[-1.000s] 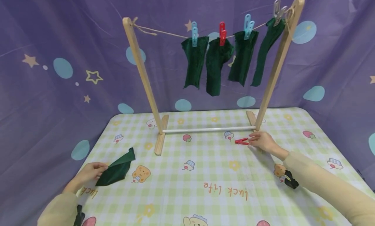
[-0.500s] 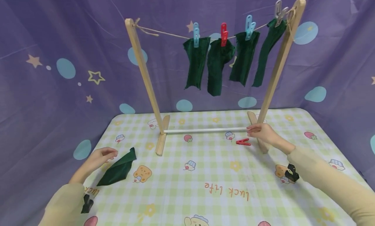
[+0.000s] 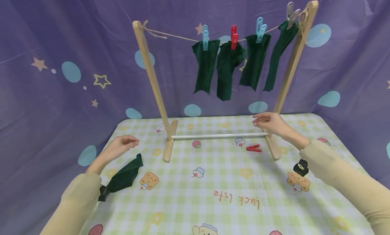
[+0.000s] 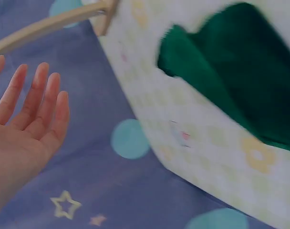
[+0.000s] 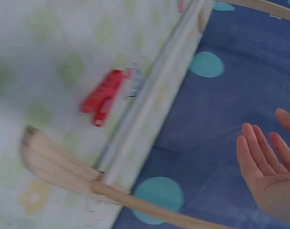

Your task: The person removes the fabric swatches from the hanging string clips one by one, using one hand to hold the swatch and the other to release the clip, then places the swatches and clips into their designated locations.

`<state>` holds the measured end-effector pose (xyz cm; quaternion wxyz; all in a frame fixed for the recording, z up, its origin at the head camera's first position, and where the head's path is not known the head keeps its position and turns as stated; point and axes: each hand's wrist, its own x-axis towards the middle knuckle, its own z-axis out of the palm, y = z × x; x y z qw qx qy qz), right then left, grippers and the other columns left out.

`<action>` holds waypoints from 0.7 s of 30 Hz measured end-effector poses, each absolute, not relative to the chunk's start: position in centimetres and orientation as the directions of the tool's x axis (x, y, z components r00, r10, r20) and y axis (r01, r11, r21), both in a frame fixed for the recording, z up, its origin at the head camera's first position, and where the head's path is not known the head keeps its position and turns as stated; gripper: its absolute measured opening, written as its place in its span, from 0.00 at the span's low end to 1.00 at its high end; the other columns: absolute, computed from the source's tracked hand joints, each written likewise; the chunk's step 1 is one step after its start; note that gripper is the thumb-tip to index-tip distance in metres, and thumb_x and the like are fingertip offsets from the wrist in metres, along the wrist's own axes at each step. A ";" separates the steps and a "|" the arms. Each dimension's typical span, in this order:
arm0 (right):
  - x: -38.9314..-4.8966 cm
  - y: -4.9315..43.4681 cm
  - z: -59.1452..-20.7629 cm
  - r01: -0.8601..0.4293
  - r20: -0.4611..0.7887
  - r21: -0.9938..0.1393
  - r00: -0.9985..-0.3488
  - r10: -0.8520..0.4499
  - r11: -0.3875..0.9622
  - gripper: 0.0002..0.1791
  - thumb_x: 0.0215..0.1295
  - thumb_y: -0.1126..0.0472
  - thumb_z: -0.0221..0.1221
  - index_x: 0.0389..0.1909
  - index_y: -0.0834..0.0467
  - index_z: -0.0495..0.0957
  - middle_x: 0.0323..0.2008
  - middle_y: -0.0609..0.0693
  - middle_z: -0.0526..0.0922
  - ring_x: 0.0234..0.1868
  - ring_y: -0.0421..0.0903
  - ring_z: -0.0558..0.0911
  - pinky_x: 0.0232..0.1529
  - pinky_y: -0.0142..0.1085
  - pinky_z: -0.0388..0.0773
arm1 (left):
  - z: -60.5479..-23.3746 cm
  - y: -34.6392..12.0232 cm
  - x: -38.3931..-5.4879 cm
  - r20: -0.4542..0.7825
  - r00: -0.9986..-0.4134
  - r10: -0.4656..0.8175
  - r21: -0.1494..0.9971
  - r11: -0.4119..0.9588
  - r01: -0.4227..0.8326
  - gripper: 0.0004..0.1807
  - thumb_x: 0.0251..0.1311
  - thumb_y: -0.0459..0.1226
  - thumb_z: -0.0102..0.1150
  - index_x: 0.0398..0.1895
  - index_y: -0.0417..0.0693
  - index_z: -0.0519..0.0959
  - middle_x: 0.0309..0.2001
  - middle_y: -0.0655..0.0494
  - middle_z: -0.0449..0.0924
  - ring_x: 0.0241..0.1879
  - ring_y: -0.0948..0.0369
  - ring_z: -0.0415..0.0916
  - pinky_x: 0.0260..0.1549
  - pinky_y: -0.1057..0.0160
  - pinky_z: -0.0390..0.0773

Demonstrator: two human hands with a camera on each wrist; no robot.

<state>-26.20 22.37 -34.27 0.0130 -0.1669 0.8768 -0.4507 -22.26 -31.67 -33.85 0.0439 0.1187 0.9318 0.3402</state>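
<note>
My left hand (image 3: 118,147) hovers above a dark green cloth (image 3: 125,174) that lies partly folded on the table's left side. In the left wrist view its fingers are loosely spread and hold nothing, apart from the cloth (image 4: 231,71). Over the right foot of the wooden rack is my right hand (image 3: 272,122), its fingers relaxed around nothing. A red clothespin (image 3: 254,148) lies on the tablecloth below and left of that hand; the right wrist view shows the same clothespin (image 5: 103,98) beside the white crossbar (image 5: 150,90).
A wooden rack (image 3: 152,79) holds a string between its posts. Several green cloths (image 3: 206,67) hang there under blue, red and grey clothespins. The checked tablecloth (image 3: 195,201) covers the table. A purple curtain (image 3: 76,31) stands behind.
My right hand has let go of the red clothespin and risen away from it. My left hand has released the green cloth and moved up and to the right.
</note>
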 end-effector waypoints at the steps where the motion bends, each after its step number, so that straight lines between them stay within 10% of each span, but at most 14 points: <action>1: -26.2 22.2 -33.7 -0.289 0.136 -0.793 -0.942 -0.305 0.537 0.21 0.60 0.61 0.56 0.52 0.66 0.71 0.43 0.62 0.78 0.41 0.46 0.80 0.38 0.25 0.73 | -33.5 -31.3 -22.4 0.005 -0.965 0.261 0.643 0.738 0.203 0.21 0.62 0.44 0.49 0.48 0.35 0.73 0.44 0.41 0.75 0.42 0.51 0.72 0.40 0.55 0.72; 21: -25.8 18.4 -24.4 -0.394 0.273 -0.782 -0.913 -0.303 0.482 0.21 0.58 0.56 0.58 0.50 0.61 0.73 0.42 0.54 0.80 0.38 0.34 0.79 0.38 0.26 0.73 | -25.3 -23.1 -24.3 0.125 -0.918 0.377 0.654 0.664 0.362 0.21 0.62 0.46 0.48 0.49 0.39 0.73 0.47 0.44 0.74 0.44 0.51 0.72 0.43 0.52 0.71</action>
